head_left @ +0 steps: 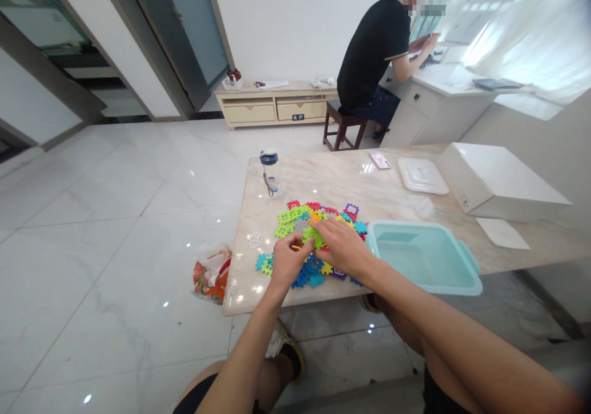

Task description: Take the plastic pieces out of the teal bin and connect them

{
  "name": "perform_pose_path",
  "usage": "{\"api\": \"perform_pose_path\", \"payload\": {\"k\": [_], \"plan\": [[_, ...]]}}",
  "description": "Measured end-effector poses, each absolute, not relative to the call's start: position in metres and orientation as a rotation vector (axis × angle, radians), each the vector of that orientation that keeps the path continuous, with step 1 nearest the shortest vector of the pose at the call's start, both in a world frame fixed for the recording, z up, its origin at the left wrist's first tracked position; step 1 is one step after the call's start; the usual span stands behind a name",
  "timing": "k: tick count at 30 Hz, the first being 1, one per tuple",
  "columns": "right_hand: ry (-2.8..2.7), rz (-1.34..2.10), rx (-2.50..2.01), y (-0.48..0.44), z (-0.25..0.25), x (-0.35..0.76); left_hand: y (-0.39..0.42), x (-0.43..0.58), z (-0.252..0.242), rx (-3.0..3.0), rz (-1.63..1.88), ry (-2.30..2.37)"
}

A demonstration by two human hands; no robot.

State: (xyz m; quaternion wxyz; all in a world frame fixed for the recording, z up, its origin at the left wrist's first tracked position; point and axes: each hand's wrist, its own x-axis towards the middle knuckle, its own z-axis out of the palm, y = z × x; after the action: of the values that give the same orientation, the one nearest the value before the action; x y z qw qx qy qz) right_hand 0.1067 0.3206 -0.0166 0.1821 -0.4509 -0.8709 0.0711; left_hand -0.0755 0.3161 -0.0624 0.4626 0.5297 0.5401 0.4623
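Note:
Both hands meet over a heap of colourful interlocking plastic pieces on the marble-look table. A lime-green piece is pinched between them. My left hand holds its lower left side, with thumb and forefinger closed; a thin orange edge shows by these fingers. My right hand comes from the right, fingers bent over the same piece's upper right side. Blue, green, red, yellow and purple pieces lie around and under the hands. Small white pieces sit apart on the left.
A turquoise tub stands right of the heap. Behind are a clear bottle, a pink card, a white lid and a white box. A person sits at a far desk. A bag rests on the floor.

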Motion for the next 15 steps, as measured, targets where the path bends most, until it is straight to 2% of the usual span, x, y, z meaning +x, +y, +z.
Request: {"api": "perform_pose_path", "payload": {"k": [15], "plan": [[-2.451, 0.136, -1.251, 0.3237, -0.0165, 0.1052, 0.3215, -0.0827, -0.061, 1.278, 1.181, 1.353]]}}
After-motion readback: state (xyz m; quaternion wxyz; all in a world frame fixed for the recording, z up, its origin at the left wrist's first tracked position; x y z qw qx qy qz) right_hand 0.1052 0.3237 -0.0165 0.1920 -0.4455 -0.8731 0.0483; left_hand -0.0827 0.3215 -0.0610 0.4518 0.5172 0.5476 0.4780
